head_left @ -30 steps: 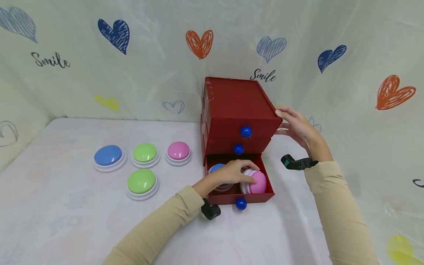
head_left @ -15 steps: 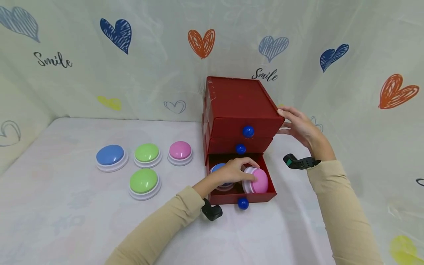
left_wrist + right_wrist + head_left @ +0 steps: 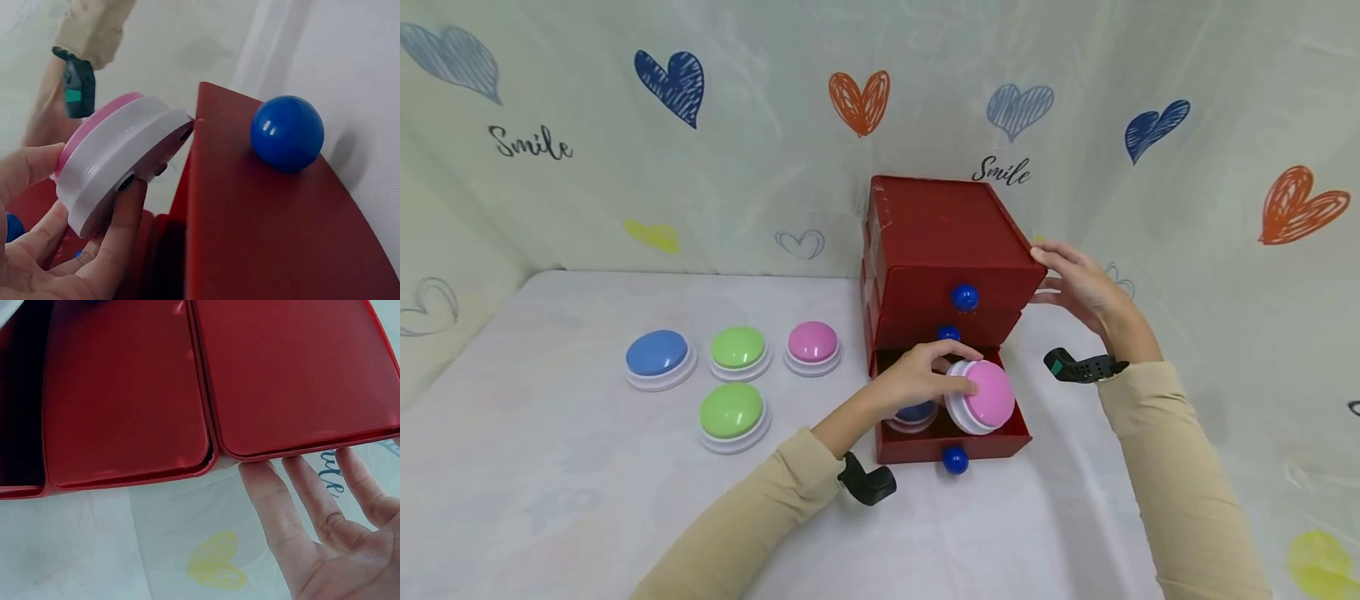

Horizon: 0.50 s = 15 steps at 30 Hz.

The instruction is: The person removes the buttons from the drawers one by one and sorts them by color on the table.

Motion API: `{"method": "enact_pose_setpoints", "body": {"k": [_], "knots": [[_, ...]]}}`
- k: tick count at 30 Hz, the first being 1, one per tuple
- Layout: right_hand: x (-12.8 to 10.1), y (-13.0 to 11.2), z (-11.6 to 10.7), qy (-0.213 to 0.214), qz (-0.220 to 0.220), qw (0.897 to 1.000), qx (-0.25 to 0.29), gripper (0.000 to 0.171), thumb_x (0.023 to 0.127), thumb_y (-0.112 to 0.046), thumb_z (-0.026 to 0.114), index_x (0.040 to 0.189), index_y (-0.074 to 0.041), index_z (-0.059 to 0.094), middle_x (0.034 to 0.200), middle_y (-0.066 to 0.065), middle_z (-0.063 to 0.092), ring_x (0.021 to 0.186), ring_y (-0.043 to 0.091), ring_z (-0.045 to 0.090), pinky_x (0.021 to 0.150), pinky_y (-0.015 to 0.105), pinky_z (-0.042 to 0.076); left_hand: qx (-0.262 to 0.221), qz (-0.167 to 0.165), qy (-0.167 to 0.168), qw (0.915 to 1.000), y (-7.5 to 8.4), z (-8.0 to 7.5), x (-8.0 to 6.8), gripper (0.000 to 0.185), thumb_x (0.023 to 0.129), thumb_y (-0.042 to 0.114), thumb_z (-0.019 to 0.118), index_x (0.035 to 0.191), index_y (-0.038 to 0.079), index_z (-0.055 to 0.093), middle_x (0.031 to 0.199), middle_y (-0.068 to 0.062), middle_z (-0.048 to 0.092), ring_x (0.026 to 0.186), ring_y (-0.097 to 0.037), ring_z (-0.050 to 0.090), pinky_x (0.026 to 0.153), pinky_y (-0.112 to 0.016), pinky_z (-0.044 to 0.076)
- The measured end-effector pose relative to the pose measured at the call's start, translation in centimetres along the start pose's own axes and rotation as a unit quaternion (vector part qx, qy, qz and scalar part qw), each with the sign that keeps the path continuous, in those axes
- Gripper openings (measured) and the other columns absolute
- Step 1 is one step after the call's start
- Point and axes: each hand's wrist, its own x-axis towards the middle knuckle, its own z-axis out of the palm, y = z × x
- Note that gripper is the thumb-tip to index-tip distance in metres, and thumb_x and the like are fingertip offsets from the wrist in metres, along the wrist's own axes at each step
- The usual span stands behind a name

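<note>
Left hand lifting a pink dome button out of the open bottom drawer; right hand flat on the cabinet's side.

Nearest, the left hand [image 3: 917,379] curls fingers and thumb round the pink-topped, white-based round plastic button [image 3: 981,397], tilted, held above the pulled-out bottom drawer [image 3: 992,446] of the red three-drawer cabinet [image 3: 947,242]. A blue-topped dome button [image 3: 916,413] lies in the drawer at the pink one's 9 o'clock. The drawer's blue ball knob [image 3: 956,460] sits at its 6 o'clock. Right hand [image 3: 1078,283], fingers straight, presses the cabinet's side at 3 o'clock. Well off at 9 o'clock on the white table [image 3: 550,467]: two green buttons [image 3: 732,410], one blue [image 3: 657,353], one pink [image 3: 812,342].
</note>
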Motion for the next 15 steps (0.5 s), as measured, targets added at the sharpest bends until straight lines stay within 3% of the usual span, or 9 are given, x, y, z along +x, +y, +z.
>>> {"method": "enact_pose_setpoints", "body": {"k": [9,15], "knots": [[-0.1,-0.1,-0.1,-0.001,0.004,1.000,0.000,0.040,0.093,-0.038,0.053,0.126,-0.018,0.042,0.110,-0.007,0.052,0.086,0.010,0.061,0.073,0.023,0.054,-0.063,0.026,0.028,0.9973,0.2,-2.0,-3.2,0.041,0.084,0.019,0.068,0.123,0.021,0.057,0.116,-0.008,0.060,0.098,-0.018,0.060,0.077,-0.035,0.056],[-0.1,-0.1,-0.1,-0.009,0.002,1.000,0.006,0.041,0.093,-0.037,0.053,0.127,-0.017,0.041,0.109,-0.007,0.053,0.086,0.009,0.061,0.073,0.023,0.054,-0.083,0.008,0.069,0.9941,-0.3,-4.5,-6.0,0.042,0.083,0.022,0.069,0.123,0.023,0.056,0.115,-0.008,0.060,0.103,-0.021,0.056,0.080,-0.035,0.054]]}}
